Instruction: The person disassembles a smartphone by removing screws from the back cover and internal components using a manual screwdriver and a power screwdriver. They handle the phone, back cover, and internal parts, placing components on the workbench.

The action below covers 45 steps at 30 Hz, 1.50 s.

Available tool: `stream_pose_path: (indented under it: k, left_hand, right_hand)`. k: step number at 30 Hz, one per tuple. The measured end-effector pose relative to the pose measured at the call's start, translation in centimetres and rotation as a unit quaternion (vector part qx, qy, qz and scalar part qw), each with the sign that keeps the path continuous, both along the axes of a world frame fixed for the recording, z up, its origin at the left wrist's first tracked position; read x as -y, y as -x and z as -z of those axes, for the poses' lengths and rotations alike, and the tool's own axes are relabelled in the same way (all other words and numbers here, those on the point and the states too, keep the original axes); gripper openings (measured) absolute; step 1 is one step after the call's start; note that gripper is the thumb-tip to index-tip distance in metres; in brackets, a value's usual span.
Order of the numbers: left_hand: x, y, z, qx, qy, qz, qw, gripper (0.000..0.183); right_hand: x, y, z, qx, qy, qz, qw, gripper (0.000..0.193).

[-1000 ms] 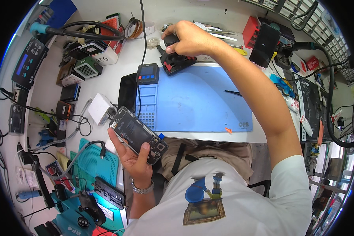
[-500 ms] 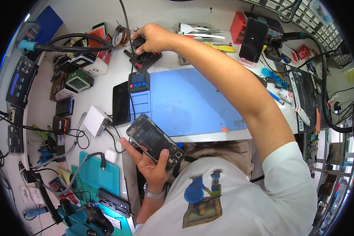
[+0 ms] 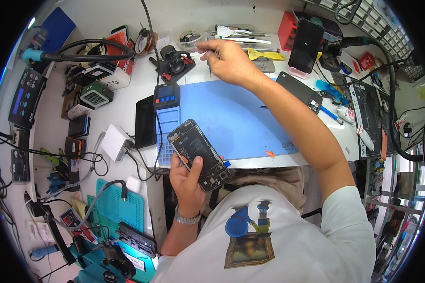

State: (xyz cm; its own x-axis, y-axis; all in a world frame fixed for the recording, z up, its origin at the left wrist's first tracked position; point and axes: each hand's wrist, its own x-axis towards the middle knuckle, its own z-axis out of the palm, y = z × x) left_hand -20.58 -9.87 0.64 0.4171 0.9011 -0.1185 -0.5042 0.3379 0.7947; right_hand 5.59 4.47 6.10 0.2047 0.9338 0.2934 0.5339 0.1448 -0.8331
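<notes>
Head view: a dark phone (image 3: pixel 145 122) lies flat at left; farther off, a black-and-red tool (image 3: pixel 175 67) sits beyond the blue mat (image 3: pixel 241 118), apparently parked within reach. The left hand (image 3: pixel 186 181) wraps an opened phone (image 3: pixel 202 147) over the mat's near left edge, thumb across its exposed inside, seemingly steadying it parts-up. Its long axis slants far left to near right, camera end toward the person. The right hand (image 3: pixel 229 61) hovers at the far side, fingers loosely curled; whether it grips anything cannot be told.
</notes>
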Motion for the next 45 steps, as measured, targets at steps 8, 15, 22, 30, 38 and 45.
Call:
stream_pose_path:
  k: [8, 15, 22, 30, 38, 45]
  left_hand:
    - [-2.4, -1.3, 1.4, -0.023, -0.118, -0.097, 0.988, 0.084]
    - [-3.3, -2.0, 2.1, -0.042, -0.132, -0.123, 0.983, 0.089]
    - [-3.6, -2.3, 1.8, -0.034, -0.099, -0.091, 0.990, 0.093]
    - [-3.9, -2.2, 2.1, -0.065, -0.108, -0.054, 0.991, 0.088]
    - [-4.0, -2.1, 2.0, -0.038, -0.095, -0.053, 0.993, 0.084]
    - [-3.7, -2.2, 2.0, -0.046, -0.122, -0.050, 0.990, 0.085]
  right_hand:
    - [-1.0, 2.3, 4.3, -0.077, -0.067, -0.054, 0.993, 0.057]
    - [-1.3, 2.5, 4.7, -0.046, -0.130, -0.037, 0.990, 0.058]
    - [4.5, 2.1, 2.9, -0.338, -0.109, -0.041, 0.934, 0.061]
    - [13.0, 2.5, 3.9, -0.414, 0.002, -0.010, 0.910, 0.056]
    - [13.5, 3.3, 6.1, -0.475, -0.009, -0.010, 0.880, 0.055]
    - [13.8, 3.9, 6.4, -0.451, 0.010, -0.061, 0.890, 0.054]
